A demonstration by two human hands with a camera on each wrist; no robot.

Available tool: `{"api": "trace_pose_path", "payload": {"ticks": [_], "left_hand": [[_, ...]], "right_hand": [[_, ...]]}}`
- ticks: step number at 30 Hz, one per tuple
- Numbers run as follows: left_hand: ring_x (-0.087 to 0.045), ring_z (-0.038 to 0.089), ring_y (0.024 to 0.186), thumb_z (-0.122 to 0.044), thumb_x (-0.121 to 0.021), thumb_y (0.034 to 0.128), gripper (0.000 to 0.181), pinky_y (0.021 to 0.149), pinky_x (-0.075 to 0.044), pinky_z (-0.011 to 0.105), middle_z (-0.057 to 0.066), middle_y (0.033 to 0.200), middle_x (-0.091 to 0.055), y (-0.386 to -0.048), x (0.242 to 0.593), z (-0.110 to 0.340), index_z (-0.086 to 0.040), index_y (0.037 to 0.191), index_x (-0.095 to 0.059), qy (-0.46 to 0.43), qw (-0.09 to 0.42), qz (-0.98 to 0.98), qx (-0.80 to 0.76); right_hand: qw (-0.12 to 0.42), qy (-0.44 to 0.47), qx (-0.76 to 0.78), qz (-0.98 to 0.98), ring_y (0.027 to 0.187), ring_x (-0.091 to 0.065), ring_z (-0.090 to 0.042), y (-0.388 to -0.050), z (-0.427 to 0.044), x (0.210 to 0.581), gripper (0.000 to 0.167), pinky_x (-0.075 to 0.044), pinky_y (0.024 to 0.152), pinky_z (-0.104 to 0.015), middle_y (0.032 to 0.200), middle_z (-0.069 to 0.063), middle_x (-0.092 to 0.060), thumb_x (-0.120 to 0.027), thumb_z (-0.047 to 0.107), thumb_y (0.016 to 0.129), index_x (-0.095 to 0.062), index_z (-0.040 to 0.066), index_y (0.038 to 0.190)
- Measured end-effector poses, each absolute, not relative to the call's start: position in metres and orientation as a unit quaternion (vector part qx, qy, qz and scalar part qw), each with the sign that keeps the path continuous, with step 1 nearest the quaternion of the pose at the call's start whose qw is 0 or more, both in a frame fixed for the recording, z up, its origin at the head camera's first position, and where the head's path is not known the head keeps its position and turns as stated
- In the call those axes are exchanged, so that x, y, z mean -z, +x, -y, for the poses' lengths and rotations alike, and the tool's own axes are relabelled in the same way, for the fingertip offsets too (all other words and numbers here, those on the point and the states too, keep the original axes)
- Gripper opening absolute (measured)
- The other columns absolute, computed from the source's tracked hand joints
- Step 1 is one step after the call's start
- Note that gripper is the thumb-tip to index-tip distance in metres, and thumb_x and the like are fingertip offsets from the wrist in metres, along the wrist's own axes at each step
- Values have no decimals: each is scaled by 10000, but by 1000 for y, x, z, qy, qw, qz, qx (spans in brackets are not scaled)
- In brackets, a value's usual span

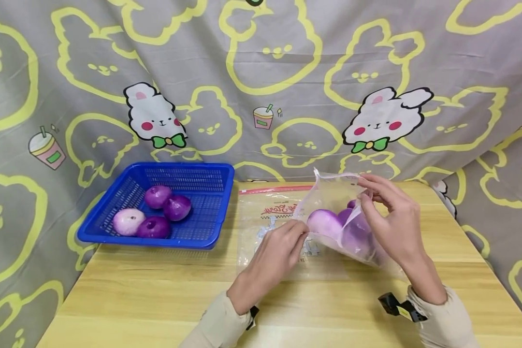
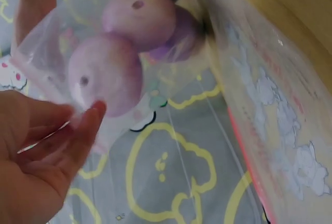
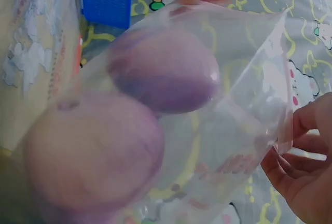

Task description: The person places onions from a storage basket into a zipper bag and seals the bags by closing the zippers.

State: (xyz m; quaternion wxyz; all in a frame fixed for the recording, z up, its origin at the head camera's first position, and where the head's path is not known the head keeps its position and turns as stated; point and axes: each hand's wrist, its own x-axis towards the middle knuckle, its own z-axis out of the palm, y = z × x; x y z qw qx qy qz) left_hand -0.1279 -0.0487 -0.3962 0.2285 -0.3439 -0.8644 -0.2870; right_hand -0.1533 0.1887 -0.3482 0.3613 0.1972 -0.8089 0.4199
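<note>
A clear zip bag (image 1: pixel 332 183) with several purple onions (image 1: pixel 324 222) inside is held tilted, its mouth spread wide. My left hand (image 1: pixel 276 249) pinches the near left edge of the mouth between thumb and fingers. Across from it, my right hand (image 1: pixel 393 222) pinches the right edge. In the left wrist view, pale-purple onions (image 2: pixel 106 73) show through the plastic, beside the left fingertips (image 2: pixel 96 112). The right wrist view has two large onions (image 3: pixel 96 151) filling the bag's lower part, with the right hand (image 3: pixel 306 162) gripping its rim.
To the left, a blue plastic basket (image 1: pixel 222 198) holds several more purple onions (image 1: pixel 176 208). A second clear printed bag (image 1: pixel 250 208) with a pink zip strip (image 1: pixel 282 189) lies flat on the wooden table (image 1: pixel 165 290). Behind hangs a patterned grey curtain (image 1: pixel 287 63).
</note>
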Motion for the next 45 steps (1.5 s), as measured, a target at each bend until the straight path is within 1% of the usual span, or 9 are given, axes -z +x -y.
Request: {"api": "trace_pose_path", "payload": {"ticks": [3,6,9,13,19,27,32,39,45], "left_hand": [[-682,155,1003,-18,-582,985,121,904,-503,165,65,1078,-692,-126,394,47,-31,1066,-671,-358,247,841,322],[-637,208,1167,-1,-574,981,201,990,-447,184,132,1253,-647,-124,392,47,-9,1167,-649,-372,257,830,327],[-628,223,1183,-15,-576,980,267,950,-475,172,156,1362,-579,-122,390,47,-10,1243,-618,-380,254,829,324],[-621,223,1185,-54,-582,986,319,912,-506,182,138,1394,-551,-120,388,51,-26,1304,-585,-379,230,839,316],[-549,252,1282,-119,-598,995,346,1015,-476,311,138,1400,-546,-120,388,58,-72,1336,-567,-360,178,874,274],[-547,260,1275,-244,-597,1008,399,985,-510,411,106,1447,-494,-119,384,64,-149,1386,-511,-330,102,907,242],[-568,252,1240,-242,-615,999,414,957,-526,418,99,1431,-511,-120,378,74,-147,1389,-518,-321,93,914,230],[-528,244,1290,-201,-639,981,423,1062,-444,412,81,1396,-553,-122,364,109,-110,1383,-542,-278,130,919,249],[-570,252,1219,-132,-641,972,298,1017,-477,427,89,1291,-616,-138,372,145,-85,1264,-618,-233,180,914,280]], "right_hand": [[368,208,-402,812,868,-609,96,-151,-190,346,215,-465,814,-63,1205,-103,-697,-654,-113,838,-764,-16,994],[387,202,-391,810,882,-603,111,-148,-191,341,211,-453,808,-66,1190,-98,-706,-642,-97,846,-762,-31,1007],[419,171,-387,803,883,-589,114,-146,-195,334,236,-435,803,-72,1154,-111,-719,-621,-74,859,-753,-41,1052],[442,139,-391,795,865,-592,116,-147,-202,330,225,-435,799,-67,1107,-116,-733,-616,-46,863,-759,-41,1036],[433,167,-387,797,865,-581,100,-150,-198,333,244,-433,802,-79,1126,-142,-724,-649,-115,818,-749,-66,1036],[399,222,-339,823,824,-684,-247,-152,-180,350,281,-409,879,-44,1193,-177,-692,-660,-95,815,-721,-84,1089],[394,227,-344,821,857,-703,-284,-153,-174,355,312,-385,910,-35,1190,-168,-695,-672,-127,788,-726,-73,1091],[376,238,-338,829,936,-701,-294,-154,-172,353,332,-361,977,-56,1203,-169,-689,-678,-123,797,-715,-67,1122],[364,227,-338,838,829,-669,-211,-151,-178,354,324,-384,876,-32,1209,-150,-686,-665,-120,811,-709,-71,1128]]}}
